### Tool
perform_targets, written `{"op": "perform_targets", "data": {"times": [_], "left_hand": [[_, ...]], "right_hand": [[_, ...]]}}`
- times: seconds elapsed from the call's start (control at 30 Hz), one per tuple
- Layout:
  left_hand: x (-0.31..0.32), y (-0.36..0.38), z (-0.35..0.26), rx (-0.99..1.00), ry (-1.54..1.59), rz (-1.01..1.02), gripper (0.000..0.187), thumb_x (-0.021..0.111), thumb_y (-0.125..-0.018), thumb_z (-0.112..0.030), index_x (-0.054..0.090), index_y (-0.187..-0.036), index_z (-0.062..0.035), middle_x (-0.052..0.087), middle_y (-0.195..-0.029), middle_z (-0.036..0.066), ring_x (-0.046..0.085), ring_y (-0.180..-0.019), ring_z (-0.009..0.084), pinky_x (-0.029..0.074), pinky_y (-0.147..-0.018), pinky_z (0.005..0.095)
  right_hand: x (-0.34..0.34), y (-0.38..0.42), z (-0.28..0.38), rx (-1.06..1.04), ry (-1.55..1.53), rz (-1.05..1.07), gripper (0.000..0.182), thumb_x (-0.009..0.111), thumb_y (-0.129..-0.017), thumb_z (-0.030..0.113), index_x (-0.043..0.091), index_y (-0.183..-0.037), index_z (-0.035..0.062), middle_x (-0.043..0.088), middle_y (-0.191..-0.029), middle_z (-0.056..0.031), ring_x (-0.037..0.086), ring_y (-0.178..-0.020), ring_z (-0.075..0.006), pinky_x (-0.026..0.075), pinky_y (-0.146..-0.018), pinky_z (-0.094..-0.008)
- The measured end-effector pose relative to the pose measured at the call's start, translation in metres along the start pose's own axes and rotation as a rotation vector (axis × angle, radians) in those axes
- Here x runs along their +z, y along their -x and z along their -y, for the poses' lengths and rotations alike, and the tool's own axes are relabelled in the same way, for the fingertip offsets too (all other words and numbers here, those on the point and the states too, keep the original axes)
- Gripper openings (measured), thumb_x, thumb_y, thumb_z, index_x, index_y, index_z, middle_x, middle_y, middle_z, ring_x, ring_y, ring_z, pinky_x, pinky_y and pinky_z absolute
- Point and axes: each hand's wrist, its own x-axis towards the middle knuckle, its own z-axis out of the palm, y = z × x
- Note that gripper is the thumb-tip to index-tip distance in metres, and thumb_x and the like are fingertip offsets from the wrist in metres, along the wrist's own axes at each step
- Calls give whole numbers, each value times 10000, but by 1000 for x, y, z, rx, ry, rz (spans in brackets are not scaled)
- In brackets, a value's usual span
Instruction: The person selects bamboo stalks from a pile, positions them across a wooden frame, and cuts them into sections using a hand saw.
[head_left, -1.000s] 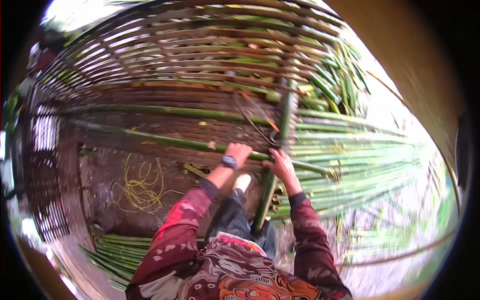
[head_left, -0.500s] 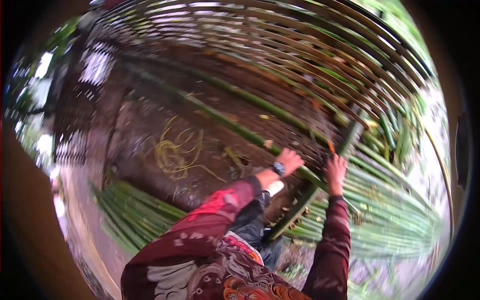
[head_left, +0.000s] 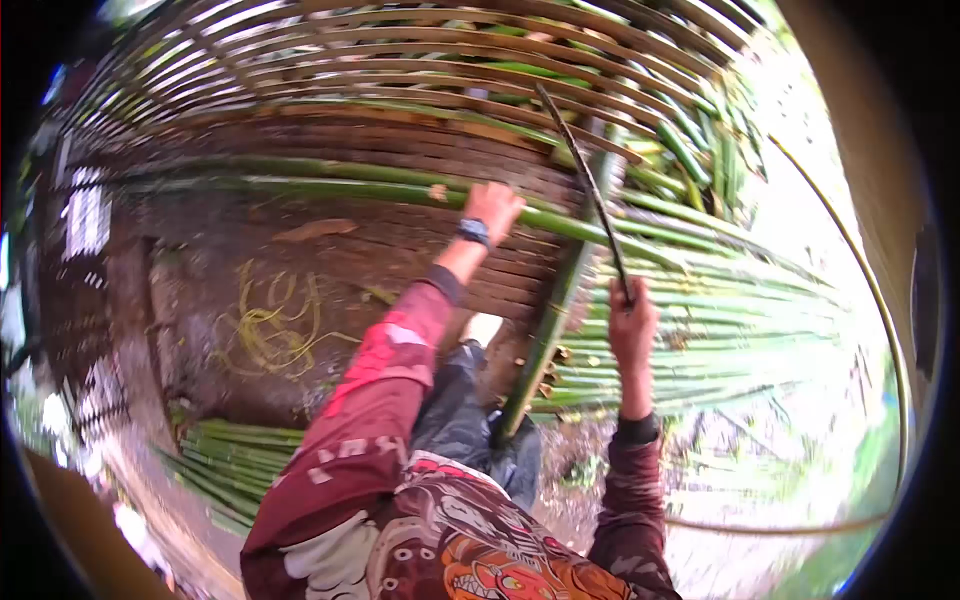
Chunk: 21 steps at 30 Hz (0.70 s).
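My left hand (head_left: 493,210), with a dark watch at the wrist, is closed around a long green bamboo pole (head_left: 375,189) that runs across the floor. Another green pole (head_left: 240,165) lies just behind it. In my right hand (head_left: 632,305) is the handle of a long, dark blade (head_left: 590,185), which points up and to the left and crosses over the pole. Beneath the pole's right part, a thick green bamboo beam (head_left: 550,335) slants towards my legs.
Slatted bamboo panels (head_left: 400,50) stand along the far side. Many thin green stalks (head_left: 710,320) spread out at the right, and another bundle (head_left: 235,455) lies at lower left. Yellow strips (head_left: 275,335) are coiled on the floor. A thin curved pole (head_left: 870,270) arcs at far right.
The view has turned, and the poles now run nearly level. My right hand has moved away from the pole, and the blade is raised and clearly visible. My left hand stays on the pole.
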Motion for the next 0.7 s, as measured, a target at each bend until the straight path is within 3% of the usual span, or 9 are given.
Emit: {"op": "perform_targets", "data": {"times": [0.03,0.1,0.17,0.23,0.3,0.33,0.43,0.47,0.7], "left_hand": [[19,3,6,-7,-39,26,297,620,-855,-136,662,-1146,-177,644,-1094,90,605,-1110,310,487,-905,540],[32,6,10,16,-102,-29,365,616,-850,-84,631,-1204,-171,619,-1131,89,581,-1129,312,435,-970,564],[32,8,12,6,-107,-5,352,612,-864,-77,629,-1204,-165,626,-1112,87,589,-1112,313,444,-969,532],[27,9,13,-23,-67,140,341,682,-830,-94,618,-1164,-114,639,-1169,101,595,-1127,305,471,-917,472],[39,13,19,-29,-93,76,393,771,-775,-147,611,-1131,-96,653,-1147,97,610,-1089,293,475,-873,450],[38,11,19,-15,-87,80,393,771,-775,-147,611,-1131,-96,653,-1147,97,610,-1089,293,475,-873,450],[35,10,16,-51,-89,169,461,838,-721,-192,609,-1110,-100,668,-1107,89,624,-1062,285,477,-871,437],[35,12,15,-55,-105,161,461,842,-718,-194,609,-1106,-108,671,-1085,83,626,-1050,282,477,-866,438],[32,12,12,-47,-144,120,467,861,-698,-186,608,-1086,-126,650,-1009,61,625,-1006,277,473,-842,441]], "right_hand": [[-8,26,-7,115,28,39,252,638,-1030,249,522,-911,59,474,-600,-101,460,-512,-228,367,-499,-402],[-10,74,6,186,-73,-54,292,613,-1046,306,517,-888,80,430,-564,-73,423,-471,-198,336,-474,-399],[-9,107,10,393,-168,-75,322,553,-1067,351,542,-917,67,446,-578,-67,449,-490,-175,346,-482,-393],[2,128,5,457,-123,-96,339,537,-1068,358,570,-948,42,484,-604,-114,506,-526,-232,373,-507,-411],[17,133,3,525,-141,-109,341,533,-1067,348,592,-977,24,535,-647,-165,541,-570,-313,397,-540,-443],[28,127,3,471,-187,-166,326,536,-1082,316,531,-879,61,456,-619,20,440,-544,-90,332,-482,-300],[42,113,6,503,-118,-123,290,545,-1065,273,577,-916,26,495,-632,-88,504,-553,-198,381,-523,-373],[45,107,10,428,-124,-163,286,540,-1060,256,590,-945,-1,520,-664,-166,525,-573,-306,399,-553,-426],[53,112,17,510,-216,-82,258,531,-1064,237,589,-992,-4,533,-698,-207,539,-590,-338,403,-555,-446]]}}
